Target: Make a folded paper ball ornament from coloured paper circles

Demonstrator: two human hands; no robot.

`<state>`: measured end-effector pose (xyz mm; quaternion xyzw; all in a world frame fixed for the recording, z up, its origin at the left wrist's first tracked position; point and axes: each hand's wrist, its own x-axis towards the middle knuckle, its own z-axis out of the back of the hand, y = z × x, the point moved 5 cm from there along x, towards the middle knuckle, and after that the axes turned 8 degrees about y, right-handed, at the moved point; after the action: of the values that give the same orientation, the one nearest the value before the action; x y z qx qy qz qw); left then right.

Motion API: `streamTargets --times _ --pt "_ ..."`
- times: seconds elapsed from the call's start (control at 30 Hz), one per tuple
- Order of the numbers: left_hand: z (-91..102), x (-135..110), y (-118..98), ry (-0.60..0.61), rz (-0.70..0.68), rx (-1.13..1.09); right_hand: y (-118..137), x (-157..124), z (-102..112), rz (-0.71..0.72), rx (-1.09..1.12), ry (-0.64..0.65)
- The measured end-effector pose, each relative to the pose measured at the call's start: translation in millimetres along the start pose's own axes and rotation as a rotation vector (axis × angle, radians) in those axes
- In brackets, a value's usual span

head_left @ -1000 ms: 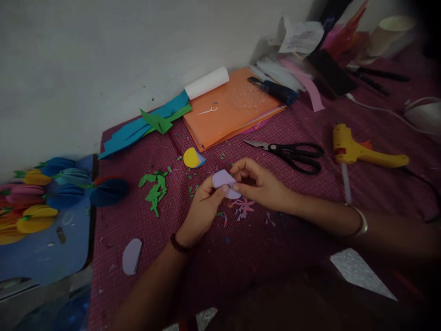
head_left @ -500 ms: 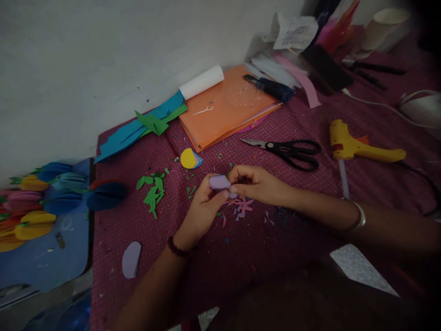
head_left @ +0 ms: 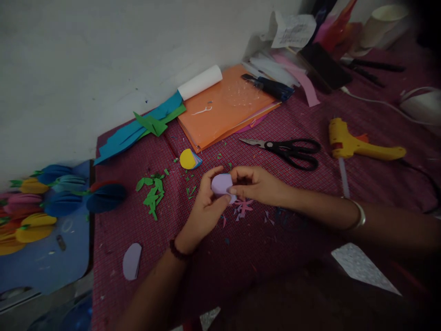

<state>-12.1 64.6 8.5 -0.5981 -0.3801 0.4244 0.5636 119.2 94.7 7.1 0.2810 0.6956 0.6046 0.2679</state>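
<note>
A round lilac paper piece (head_left: 221,184) is held between both hands over the table. My left hand (head_left: 206,202) grips its left and lower edge, thumb in front. From the right, my right hand (head_left: 253,184) pinches its edge between thumb and fingers. To the lower left lies a folded lilac half-circle of paper (head_left: 132,261). Beyond my hands rests a small stack of paper circles (head_left: 188,158) with yellow on top. Green paper leaf cut-outs (head_left: 153,195) are heaped to the left, and pink and lilac scraps (head_left: 244,207) lie beneath my right hand.
Black-handled scissors (head_left: 287,149) and a yellow glue gun (head_left: 365,145) lie to the right. Orange paper sheets (head_left: 220,115), blue paper strips (head_left: 138,128) and a white roll (head_left: 200,82) sit near the wall. Finished paper balls (head_left: 65,202) cover a blue board at left.
The lilac paper has turned in my fingers, so its round face now shows more fully. My left fingers have spread further around it; the right hand stays at its edge.
</note>
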Motion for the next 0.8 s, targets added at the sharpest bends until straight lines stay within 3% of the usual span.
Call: streamTargets --times 0.27,0.33,0.47,0.53,0.63,0.8 --pt "10.4 2.5 8.8 -0.144 0.029 0.038 8.3 -2.2 7.1 0.046 -0.286 -0.19" --pt "8.6 -0.6 2.2 -0.154 0.001 0.228 8.3 -2.5 9.2 0.03 -0.368 -0.225" --pt "-6.8 -9.8 -20.9 -0.115 -0.208 0.783 8.6 -3.9 13.4 0.002 -0.457 -0.287" --pt "-11.0 -12.3 -24.8 -0.097 -0.262 0.893 9.8 -4.7 13.7 0.001 -0.46 -0.293" --pt "-1.2 -9.6 -16.8 -0.133 -0.171 0.678 10.7 -4.2 9.5 0.004 -0.391 -0.203" --pt "7.7 -0.5 11.9 -0.067 0.058 -0.187 6.1 -1.2 -2.7 -0.024 0.02 0.064"
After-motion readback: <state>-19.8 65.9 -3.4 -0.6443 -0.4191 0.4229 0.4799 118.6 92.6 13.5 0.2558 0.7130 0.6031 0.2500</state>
